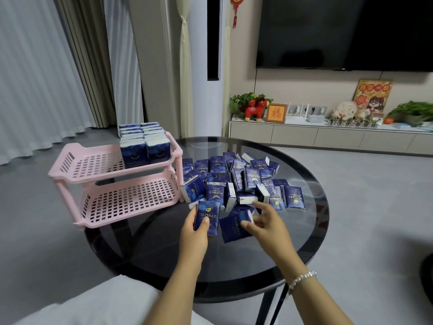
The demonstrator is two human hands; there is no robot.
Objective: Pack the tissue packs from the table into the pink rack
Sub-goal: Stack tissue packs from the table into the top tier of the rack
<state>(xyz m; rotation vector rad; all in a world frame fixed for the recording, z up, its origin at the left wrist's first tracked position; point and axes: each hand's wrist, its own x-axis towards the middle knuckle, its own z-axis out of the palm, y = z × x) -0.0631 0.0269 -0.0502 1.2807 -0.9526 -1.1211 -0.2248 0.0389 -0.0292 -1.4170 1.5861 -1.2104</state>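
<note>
A heap of dark blue tissue packs lies on the round dark glass table. My left hand grips one upright tissue pack at the heap's near edge. Beside it, my right hand pinches another blue pack that lies tilted on the glass. The pink rack with two tiers stands at the table's left edge. Its upper tier holds two rows of upright stored packs on the right side. The lower tier shows only its perforated floor.
The rack overhangs the table's left rim. Bare glass lies between the heap and the near edge. A white cushion sits at the bottom left. Behind are curtains, a low white cabinet with ornaments and plants, and a wall-mounted television.
</note>
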